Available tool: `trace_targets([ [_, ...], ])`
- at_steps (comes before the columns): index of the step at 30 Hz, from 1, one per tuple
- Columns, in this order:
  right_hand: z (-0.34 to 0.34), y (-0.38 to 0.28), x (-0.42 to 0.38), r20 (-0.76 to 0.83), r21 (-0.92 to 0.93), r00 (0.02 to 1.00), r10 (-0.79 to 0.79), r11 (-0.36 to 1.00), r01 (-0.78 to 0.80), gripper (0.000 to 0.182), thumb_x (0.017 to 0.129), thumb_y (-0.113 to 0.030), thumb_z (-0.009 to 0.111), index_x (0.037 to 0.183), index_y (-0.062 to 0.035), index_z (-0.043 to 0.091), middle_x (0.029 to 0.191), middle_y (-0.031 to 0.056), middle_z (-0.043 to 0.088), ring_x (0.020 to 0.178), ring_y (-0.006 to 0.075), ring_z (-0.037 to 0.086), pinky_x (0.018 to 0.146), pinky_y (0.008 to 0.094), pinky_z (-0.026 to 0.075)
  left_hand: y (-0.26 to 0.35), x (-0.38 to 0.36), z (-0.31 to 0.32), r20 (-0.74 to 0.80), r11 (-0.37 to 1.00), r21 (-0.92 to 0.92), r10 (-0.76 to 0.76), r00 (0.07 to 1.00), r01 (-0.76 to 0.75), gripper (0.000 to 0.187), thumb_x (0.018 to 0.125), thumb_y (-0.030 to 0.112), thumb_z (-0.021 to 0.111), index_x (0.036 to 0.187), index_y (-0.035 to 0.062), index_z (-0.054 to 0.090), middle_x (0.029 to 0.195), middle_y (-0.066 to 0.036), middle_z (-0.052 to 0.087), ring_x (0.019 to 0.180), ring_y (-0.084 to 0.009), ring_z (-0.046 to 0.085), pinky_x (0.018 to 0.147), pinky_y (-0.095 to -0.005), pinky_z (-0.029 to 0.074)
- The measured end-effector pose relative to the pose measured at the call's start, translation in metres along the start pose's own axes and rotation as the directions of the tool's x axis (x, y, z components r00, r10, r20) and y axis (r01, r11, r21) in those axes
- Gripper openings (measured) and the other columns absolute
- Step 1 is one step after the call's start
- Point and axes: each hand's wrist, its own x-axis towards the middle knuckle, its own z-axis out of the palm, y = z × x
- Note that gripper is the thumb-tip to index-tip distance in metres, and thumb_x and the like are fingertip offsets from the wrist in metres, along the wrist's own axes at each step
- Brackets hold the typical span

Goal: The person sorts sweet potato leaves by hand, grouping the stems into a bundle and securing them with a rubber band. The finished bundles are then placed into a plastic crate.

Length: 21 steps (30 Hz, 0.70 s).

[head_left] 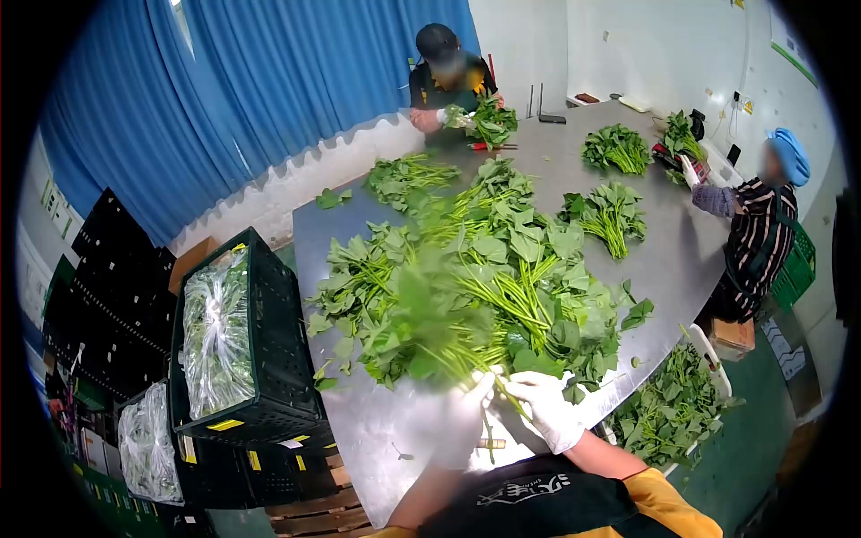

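Note:
My left hand (460, 420), in a white glove and blurred by motion, is closed round the stem ends of a bunch of leafy greens (417, 314). The bunch's leaves point away from me and are smeared too. Just beside it, my white-gloved right hand (552, 414) has its fingers pinched on green stems (516, 399) at the lower end of the bunch. Beyond both hands a large heap of leafy greens (529, 287) with long stems lies on the metal table (668, 260). A small light-brown object (491, 444) lies on the table between my forearms.
Green crates (278, 332) with plastic-wrapped greens stand at the left. A white bin (722, 368) of greens is at the lower right. Across the table a person (439, 81) handles a bunch; another person (762, 224) works at the right. Separate bunches (614, 220) lie nearby.

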Motion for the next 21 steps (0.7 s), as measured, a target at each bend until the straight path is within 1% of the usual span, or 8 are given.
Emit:
trace_targets([
  [5, -0.025, -0.001, -0.006, 0.105, 0.266, 0.992, -0.076, 0.963, 0.045, 0.011, 0.083, -0.002, 0.061, 0.092, -0.0019, 0.065, 0.092, 0.0069, 0.064, 0.089, 0.0131, 0.057, 0.081, 0.0250, 0.042, -0.002, 0.001, 0.003, 0.018, 0.999, 0.034, 0.020, 1.000, -0.021, 0.020, 0.093, 0.017, 0.052, 0.102, 0.0023, 0.063, 0.071, 0.003, 0.051, 0.057, -0.0050, 0.043, 0.053, -0.0163, 0.035],
  [7, -0.073, 0.018, 0.015, 0.195, 0.623, 0.883, -0.427, 0.750, 0.225, 0.012, 0.081, -0.007, 0.066, 0.092, -0.0060, 0.067, 0.097, 0.0072, 0.065, 0.089, 0.0150, 0.058, 0.080, 0.0274, 0.044, -0.019, 0.019, -0.025, -0.158, 0.991, 0.077, 0.120, 0.980, -0.109, 0.019, 0.094, 0.017, 0.051, 0.099, 0.0022, 0.062, 0.073, 0.002, 0.051, 0.059, -0.0055, 0.044, 0.053, -0.0174, 0.036],
  [9, -0.115, 0.004, 0.017, 0.015, 0.875, 0.845, -0.535, 0.416, 0.249, 0.037, 0.079, -0.021, 0.072, 0.112, -0.0112, 0.060, 0.100, 0.0073, 0.064, 0.087, 0.0159, 0.058, 0.076, 0.0310, 0.047, -0.003, 0.024, -0.033, -0.212, 0.986, 0.134, 0.128, 0.969, -0.100, 0.018, 0.094, 0.016, 0.051, 0.096, 0.0022, 0.062, 0.073, 0.002, 0.051, 0.062, -0.0061, 0.044, 0.055, -0.0180, 0.036],
  [11, -0.098, -0.062, -0.006, 0.075, 0.891, 0.754, -0.652, 0.384, 0.243, 0.072, 0.071, -0.032, 0.076, 0.133, -0.0161, 0.043, 0.106, 0.0075, 0.063, 0.090, 0.0166, 0.059, 0.075, 0.0322, 0.049, 0.015, 0.017, -0.032, -0.215, 0.986, 0.085, 0.160, 0.964, -0.144, 0.018, 0.094, 0.015, 0.050, 0.096, 0.0016, 0.062, 0.074, 0.000, 0.053, 0.063, -0.0068, 0.045, 0.058, -0.0187, 0.037],
  [14, -0.102, -0.065, 0.009, 0.171, 0.702, 0.820, -0.547, 0.651, 0.288, 0.082, 0.076, -0.030, 0.074, 0.140, -0.0075, 0.027, 0.107, 0.0065, 0.062, 0.083, 0.0143, 0.061, 0.072, 0.0277, 0.052, 0.018, 0.018, -0.035, -0.112, 0.988, 0.075, 0.141, 0.984, -0.133, 0.019, 0.095, 0.014, 0.048, 0.096, 0.0012, 0.062, 0.078, -0.001, 0.056, 0.064, -0.0074, 0.046, 0.060, -0.0193, 0.038],
  [16, -0.069, -0.080, 0.000, 0.143, 0.040, 0.926, -0.350, 0.937, 0.348, 0.047, 0.084, -0.019, 0.065, 0.124, 0.0002, 0.050, 0.099, 0.0061, 0.065, 0.075, 0.0124, 0.061, 0.071, 0.0260, 0.051, 0.017, 0.015, -0.028, -0.064, 0.994, 0.060, 0.095, 0.993, -0.091, 0.019, 0.094, 0.014, 0.048, 0.093, 0.0024, 0.063, 0.074, 0.000, 0.055, 0.065, -0.0061, 0.047, 0.061, -0.0177, 0.039],
  [19, -0.019, -0.083, -0.004, 0.170, -0.437, 0.973, -0.156, 0.873, 0.216, 0.029, 0.082, -0.019, 0.065, 0.105, -0.0008, 0.065, 0.101, 0.0069, 0.065, 0.085, 0.0140, 0.062, 0.075, 0.0249, 0.049, 0.023, 0.003, -0.011, 0.013, 0.981, 0.193, -0.005, 1.000, 0.003, 0.018, 0.093, 0.015, 0.051, 0.090, 0.0032, 0.064, 0.069, 0.003, 0.053, 0.063, -0.0044, 0.048, 0.060, -0.0161, 0.039],
  [21, -0.013, -0.055, 0.014, 0.385, -0.493, 0.862, -0.331, 0.716, 0.495, 0.029, 0.083, -0.014, 0.063, 0.108, 0.0007, 0.064, 0.096, 0.0064, 0.065, 0.073, 0.0118, 0.060, 0.071, 0.0227, 0.047, 0.009, 0.001, -0.011, 0.134, 0.974, 0.224, -0.038, 0.990, 0.007, 0.019, 0.090, 0.018, 0.056, 0.098, 0.0040, 0.067, 0.067, 0.005, 0.052, 0.059, -0.0036, 0.045, 0.054, -0.0169, 0.038],
])
